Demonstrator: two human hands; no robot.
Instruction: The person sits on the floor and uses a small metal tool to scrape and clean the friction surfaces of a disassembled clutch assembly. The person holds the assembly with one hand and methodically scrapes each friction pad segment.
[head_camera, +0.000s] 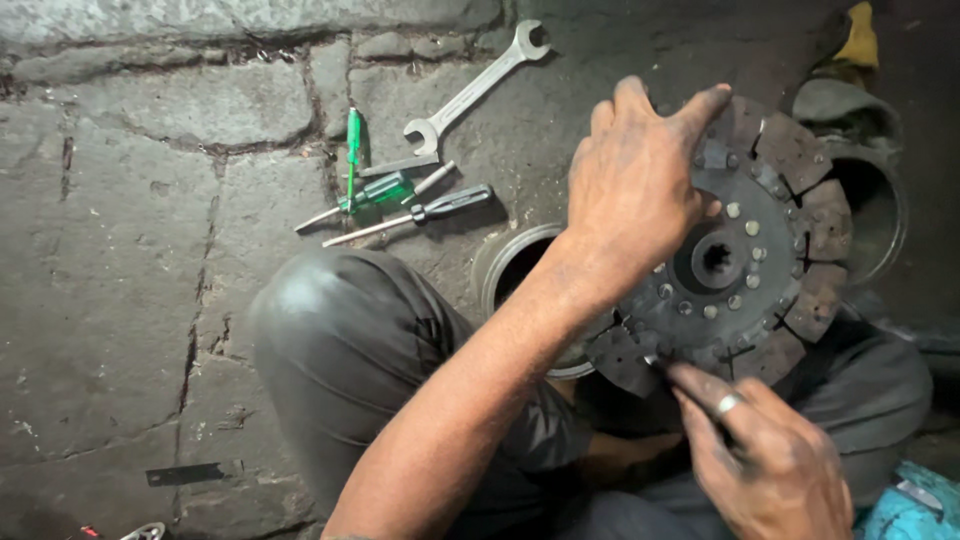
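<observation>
1 clutch disc (760, 250) | L hand (630, 190) grips it | R hand (770, 460) pinches tool | 3 screwdrivers (385, 190) | 1 wrench (475, 90)

The scene is dim and evenly lit from above, with the stone floor (120, 300) grey and flat and the top right corner falling into near black. A soft sheen glares on the dark trouser knee (300, 300), and the tools cast short shadows to their right. The right hand (770, 460) at the bottom edge is slightly blurred; the middle is sharp.
</observation>
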